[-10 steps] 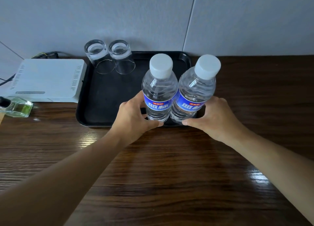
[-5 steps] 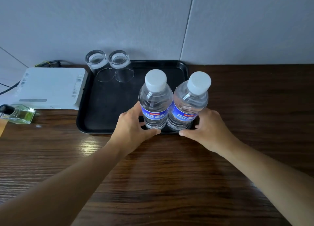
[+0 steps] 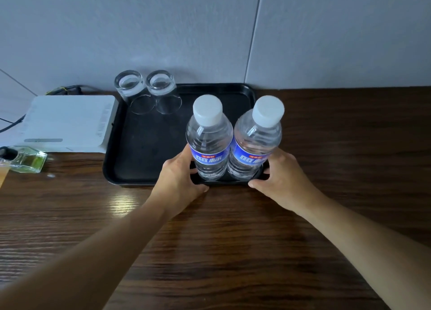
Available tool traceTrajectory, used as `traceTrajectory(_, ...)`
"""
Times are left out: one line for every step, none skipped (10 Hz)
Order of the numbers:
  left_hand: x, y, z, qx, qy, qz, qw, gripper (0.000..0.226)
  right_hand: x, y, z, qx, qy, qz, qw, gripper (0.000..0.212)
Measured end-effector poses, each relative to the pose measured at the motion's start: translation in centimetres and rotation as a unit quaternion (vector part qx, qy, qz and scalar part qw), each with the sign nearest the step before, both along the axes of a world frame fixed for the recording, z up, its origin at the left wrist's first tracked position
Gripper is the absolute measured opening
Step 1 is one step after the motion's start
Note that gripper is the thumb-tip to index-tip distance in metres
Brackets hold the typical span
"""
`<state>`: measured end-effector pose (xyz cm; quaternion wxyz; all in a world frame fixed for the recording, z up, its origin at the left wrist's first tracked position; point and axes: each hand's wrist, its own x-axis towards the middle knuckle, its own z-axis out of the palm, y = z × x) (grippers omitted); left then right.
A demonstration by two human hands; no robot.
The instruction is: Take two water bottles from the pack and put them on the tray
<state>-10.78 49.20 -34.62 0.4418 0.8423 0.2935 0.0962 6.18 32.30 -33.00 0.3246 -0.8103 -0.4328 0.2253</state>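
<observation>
The left hand (image 3: 180, 181) is curling around the lower body of the left bottle (image 3: 209, 138), fingers hidden behind it and the thumb lying low at the front near the tray's rim; how tightly it is gripping cannot be told, but the palm is pressing against the bottle's side; the right hand (image 3: 283, 181) is mirroring it on the right bottle (image 3: 256, 137), cupped around the outer side with the thumb reaching in below the label; the 2 bottles are standing upright between the hands, touching each other at their blue labels, each wearing a white cap; both are sitting in the near right corner of the black tray (image 3: 140, 160), just inside the rim closest to the hands; beyond the left hand, at the tray's far left corner, 2 clear glasses (image 3: 145, 91) are resting upside down, side by side and touching; further out to the left of the left hand, a flat white box (image 3: 67, 123) is lying on the dark wooden surface (image 3: 221, 251) right beside the tray, with dark cables trailing behind it; nearer the person than that box, a small square glass bottle (image 3: 28, 161) of greenish liquid is lying at the edge of view; both bare forearms are stretching across the surface toward the tray.
</observation>
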Motion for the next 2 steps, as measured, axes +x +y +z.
traceTrajectory(-0.1, 0.7, 1.2, 0.039, 0.044, -0.023, 0.998, 0.081, -0.1, -0.4, 1.0, -0.038, -0.048, -0.006, 0.998, 0.081)
traceTrajectory(-1.9, 2.2, 3.0, 0.088, 0.095, -0.044, 0.991, 0.1, 0.1, -1.7, 3.6, -0.099, -0.11, 0.012, 0.989, 0.086)
